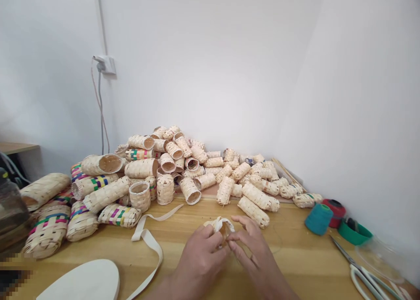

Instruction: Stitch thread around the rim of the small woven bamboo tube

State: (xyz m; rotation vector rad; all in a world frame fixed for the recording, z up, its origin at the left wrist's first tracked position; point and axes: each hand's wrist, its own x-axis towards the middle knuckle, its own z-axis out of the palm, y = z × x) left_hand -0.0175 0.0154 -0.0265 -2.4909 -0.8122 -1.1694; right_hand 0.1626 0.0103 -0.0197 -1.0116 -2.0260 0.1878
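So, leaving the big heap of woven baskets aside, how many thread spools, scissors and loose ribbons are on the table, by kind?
Thread spools: 2, a teal spool and a red spool
Scissors: 1
Cream ribbon lying loose: 1
Total: 4
Both hands, left and right, hold one more small woven piece.

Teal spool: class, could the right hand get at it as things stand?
Probably yes. The teal spool stands on bare table to the right of the right hand, with nothing between them. But that hand and the left hand both pinch a small woven piece, so it isn't free.
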